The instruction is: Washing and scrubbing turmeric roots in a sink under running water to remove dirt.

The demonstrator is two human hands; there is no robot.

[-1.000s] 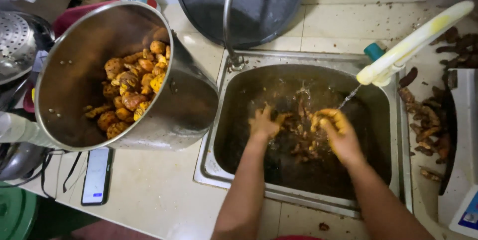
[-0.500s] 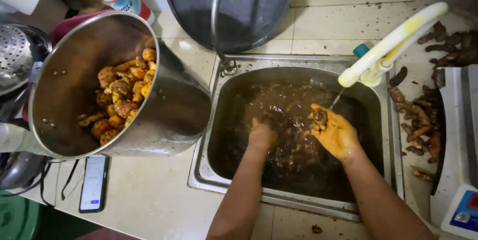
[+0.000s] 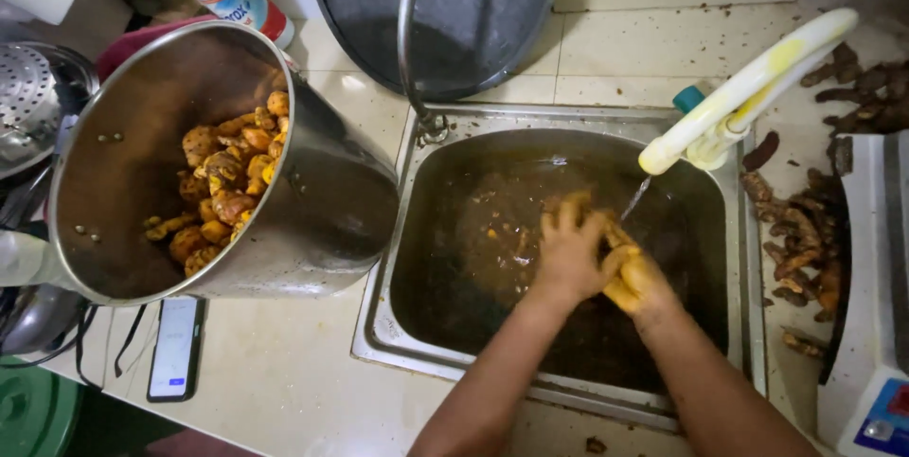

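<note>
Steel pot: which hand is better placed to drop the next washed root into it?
Probably the left. The steel pot stands tilted left of the sink, and the left hand is on that side. The right hand, stained yellow, lies nearer the tap.

The left half of the murky steel sink (image 3: 417, 258) is left open; its right side is overhung by the yellow-white tap (image 3: 743, 97), its left rim crowded by the tilted steel pot (image 3: 322, 220).
</note>
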